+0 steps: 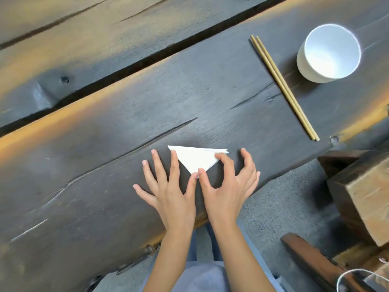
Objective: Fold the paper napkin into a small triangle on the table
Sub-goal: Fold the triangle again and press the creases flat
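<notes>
I see the paper napkin [196, 158] lying flat on the dark wooden desk [105, 165] as a small triangle, long edge away from me, point toward me. My left hand [168, 186] lies spread, its grip released, thumb and forefinger pressing the left side; my right hand [227, 182] pins the point and right corner, grasping nothing. Layers fan at that corner; I cannot count them. Chopsticks [284, 87] and a white cup [329, 53] sit well apart.
</notes>
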